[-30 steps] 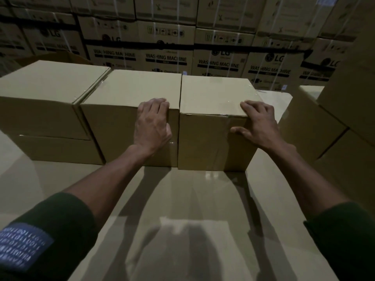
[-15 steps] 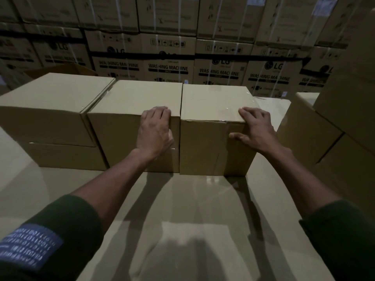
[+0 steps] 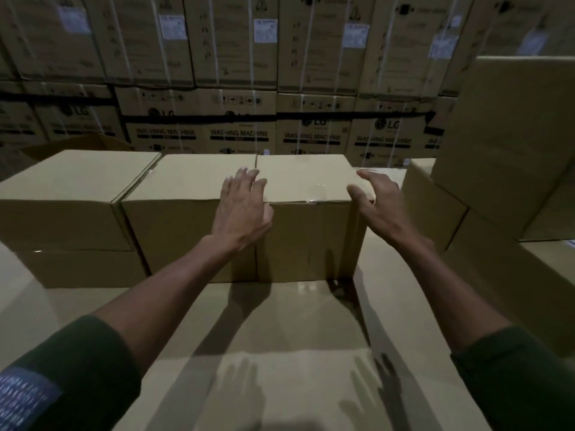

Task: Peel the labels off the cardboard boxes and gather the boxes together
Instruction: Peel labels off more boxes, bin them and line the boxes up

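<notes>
Both hands — left hand [image 3: 242,209], right hand [image 3: 378,204] — have lifted off the box [image 3: 306,225]

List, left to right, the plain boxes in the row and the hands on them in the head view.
Left box → middle box → left hand → right box → right hand.

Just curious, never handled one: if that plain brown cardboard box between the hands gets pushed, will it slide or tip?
The plain brown cardboard box probably slides: its base is broad and the surface beneath looks glossy. Its crisp edges suggest stiffness. Weight is unknowable here.
</notes>
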